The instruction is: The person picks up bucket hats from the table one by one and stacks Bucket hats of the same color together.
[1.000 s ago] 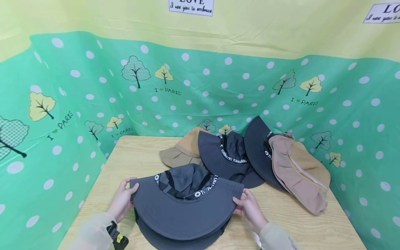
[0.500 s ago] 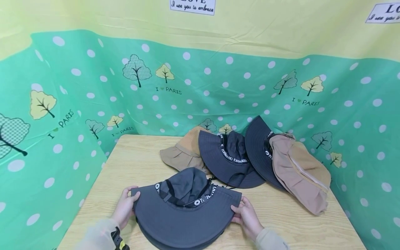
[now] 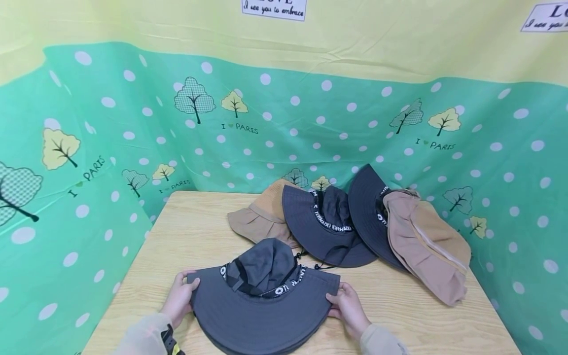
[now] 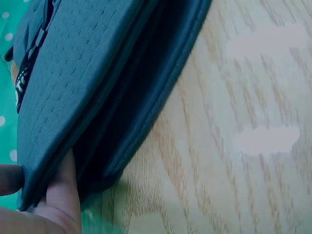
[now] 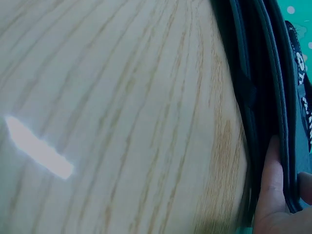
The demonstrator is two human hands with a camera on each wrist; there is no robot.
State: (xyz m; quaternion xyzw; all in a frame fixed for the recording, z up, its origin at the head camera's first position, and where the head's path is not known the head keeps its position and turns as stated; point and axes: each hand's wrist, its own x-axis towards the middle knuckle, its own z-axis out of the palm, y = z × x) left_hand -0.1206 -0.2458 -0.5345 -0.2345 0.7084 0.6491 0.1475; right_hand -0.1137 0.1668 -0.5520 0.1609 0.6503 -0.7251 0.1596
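A dark grey wide-brimmed sun hat (image 3: 262, 318) lies in front of me, its soft crown away from me and its printed inner band showing. My left hand (image 3: 177, 298) pinches the brim's left corner, and my right hand (image 3: 349, 308) pinches the right corner. In the left wrist view, the thumb (image 4: 9, 179) is on top of the brim (image 4: 73, 73) and a finger (image 4: 63, 192) goes underneath. The right wrist view shows a finger (image 5: 272, 183) between dark brim layers (image 5: 273, 73). Another dark brim lies under the held one, mostly hidden.
Behind stand two dark hats (image 3: 306, 231) (image 3: 368, 212), overlapping a tan hat (image 3: 257, 222) on the left and a pinkish-tan hat (image 3: 426, 246) on the right. A thin cord (image 3: 324, 266) lies near them. The wooden table (image 3: 191, 217) meets a green dotted curtain (image 3: 248, 148).
Both hands have lowered the grey hat toward me and the table. Its brim now nearly covers the lower brim. A cord behind its crown has come into sight.
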